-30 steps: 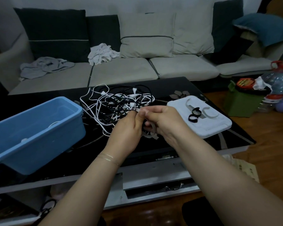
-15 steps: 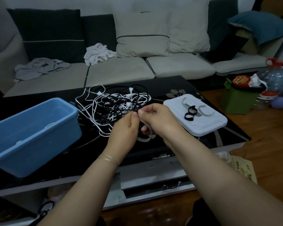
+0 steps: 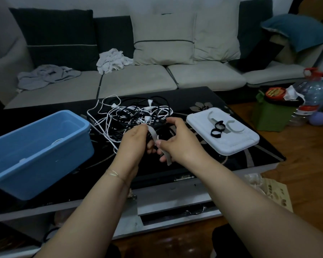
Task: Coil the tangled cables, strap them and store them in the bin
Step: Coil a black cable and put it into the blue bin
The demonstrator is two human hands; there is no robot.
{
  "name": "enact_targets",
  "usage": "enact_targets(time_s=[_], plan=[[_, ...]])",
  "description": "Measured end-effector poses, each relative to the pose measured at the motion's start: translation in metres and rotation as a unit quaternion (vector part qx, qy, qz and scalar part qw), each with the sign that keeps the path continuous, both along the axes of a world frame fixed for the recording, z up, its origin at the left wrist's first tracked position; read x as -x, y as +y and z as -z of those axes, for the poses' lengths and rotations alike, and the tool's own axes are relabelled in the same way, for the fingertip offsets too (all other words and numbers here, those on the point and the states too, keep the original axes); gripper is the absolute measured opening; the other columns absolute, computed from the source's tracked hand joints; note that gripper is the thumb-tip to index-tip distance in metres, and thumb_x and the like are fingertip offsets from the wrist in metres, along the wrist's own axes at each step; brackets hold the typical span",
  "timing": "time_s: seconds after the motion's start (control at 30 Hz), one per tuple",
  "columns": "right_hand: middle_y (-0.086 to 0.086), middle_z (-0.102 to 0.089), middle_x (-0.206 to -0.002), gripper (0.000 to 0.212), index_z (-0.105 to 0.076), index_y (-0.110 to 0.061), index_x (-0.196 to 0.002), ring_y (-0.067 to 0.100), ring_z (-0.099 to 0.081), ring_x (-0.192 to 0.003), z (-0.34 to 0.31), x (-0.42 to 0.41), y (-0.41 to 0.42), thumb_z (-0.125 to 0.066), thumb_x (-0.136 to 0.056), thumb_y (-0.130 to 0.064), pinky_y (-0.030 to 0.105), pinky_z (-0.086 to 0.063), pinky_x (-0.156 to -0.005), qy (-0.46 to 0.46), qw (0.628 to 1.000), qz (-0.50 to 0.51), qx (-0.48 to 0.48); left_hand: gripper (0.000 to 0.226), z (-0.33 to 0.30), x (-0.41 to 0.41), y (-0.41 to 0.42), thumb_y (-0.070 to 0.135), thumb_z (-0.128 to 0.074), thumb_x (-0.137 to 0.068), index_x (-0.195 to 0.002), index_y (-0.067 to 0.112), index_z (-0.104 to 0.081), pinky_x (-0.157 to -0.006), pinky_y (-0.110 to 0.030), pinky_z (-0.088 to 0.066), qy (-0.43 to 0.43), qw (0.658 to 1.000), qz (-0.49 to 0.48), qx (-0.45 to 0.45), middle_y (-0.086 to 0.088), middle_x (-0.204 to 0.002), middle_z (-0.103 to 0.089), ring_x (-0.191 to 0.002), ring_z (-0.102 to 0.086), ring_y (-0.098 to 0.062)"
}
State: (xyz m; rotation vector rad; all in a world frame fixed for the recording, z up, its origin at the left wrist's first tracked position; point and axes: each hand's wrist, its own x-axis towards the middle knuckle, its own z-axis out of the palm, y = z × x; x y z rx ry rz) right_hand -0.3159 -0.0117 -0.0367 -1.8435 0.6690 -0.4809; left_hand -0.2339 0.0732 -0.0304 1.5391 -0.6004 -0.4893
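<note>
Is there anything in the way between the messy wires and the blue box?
Nothing visible blocks it. The tangled cables lie on the black table right beside the blue bin, whose top is open. Both hands hold a grey strap in front.

Dim light fills the room. A pale sofa (image 3: 138, 81) with dark back cushions (image 3: 56, 36) and light pillows (image 3: 164, 38) runs along the wall beyond the hands. A grey cloth (image 3: 47, 76) and a white cloth (image 3: 112, 60) lie on its seat, a blue pillow (image 3: 296, 30) on its right end. The black glass counter (image 3: 194, 101) with flower patterns stands in front. The wooden floor (image 3: 306, 155) to the right carries a green bin (image 3: 272, 116) and a water bottle (image 3: 311, 95).
</note>
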Motion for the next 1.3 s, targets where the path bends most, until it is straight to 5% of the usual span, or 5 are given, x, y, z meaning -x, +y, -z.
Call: enact_targets(time_s=[0.53, 0.73, 0.93, 1.17, 1.3], plan=[[-0.004, -0.064, -0.091, 0.043, -0.048, -0.034, -0.121, 0.022, -0.062, -0.09, 0.005, -0.002, 0.0, -0.053, -0.085, -0.057, 0.033, -0.046, -0.067, 0.122, 0.935, 0.057, 0.328, 0.032, -0.005, -0.009, 0.011, 0.013, -0.04, -0.098, -0.073, 0.002, -0.057, -0.04, -0.016, -0.038, -0.006, 0.999, 0.009, -0.039, -0.008, -0.052, -0.059, -0.035, -0.044, -0.009], [-0.004, -0.05, -0.116, 0.03, -0.059, -0.024, -0.105, 0.012, -0.052, -0.11, -0.003, 0.006, -0.025, -0.071, -0.078, -0.021, 0.029, -0.041, -0.1, 0.065, 0.965, -0.155, 0.199, 0.035, -0.004, -0.006, 0.014, 0.009, -0.042, -0.094, -0.063, 0.008, -0.058, -0.042, -0.02, -0.037, -0.063, 0.989, 0.089, -0.1, -0.011, -0.052, -0.064, -0.036, -0.043, -0.015], [-0.015, -0.062, -0.067, 0.043, -0.058, -0.016, -0.088, -0.003, -0.056, -0.064, -0.011, 0.017, -0.041, -0.044, -0.084, -0.056, 0.012, -0.044, -0.061, 0.047, 0.966, -0.248, -0.059, 0.034, -0.004, -0.004, 0.019, 0.017, -0.046, -0.095, -0.069, 0.006, -0.063, -0.044, -0.025, -0.04, -0.175, 0.974, 0.105, -0.1, -0.005, -0.059, -0.07, -0.04, -0.049, -0.02], [0.017, -0.069, -0.081, 0.052, -0.068, -0.021, -0.065, 0.033, -0.065, -0.086, -0.001, 0.01, -0.043, -0.048, -0.087, -0.064, 0.053, -0.044, -0.097, 0.043, 0.979, -0.199, 0.028, 0.034, 0.007, 0.004, 0.02, 0.038, -0.046, -0.09, -0.056, 0.032, -0.047, -0.047, -0.026, -0.027, -0.512, 0.847, 0.065, -0.127, 0.005, -0.042, -0.043, -0.045, -0.043, -0.012], [0.016, -0.062, -0.072, 0.048, -0.064, -0.016, -0.06, 0.023, -0.06, -0.075, 0.001, 0.005, -0.046, -0.062, -0.08, -0.06, 0.043, -0.049, -0.083, 0.036, 0.983, -0.168, 0.062, 0.037, 0.014, 0.005, 0.018, 0.035, -0.042, -0.088, -0.062, 0.015, -0.058, -0.041, -0.027, -0.032, -0.625, 0.772, 0.05, -0.109, 0.001, -0.047, -0.052, -0.043, -0.05, -0.025]])
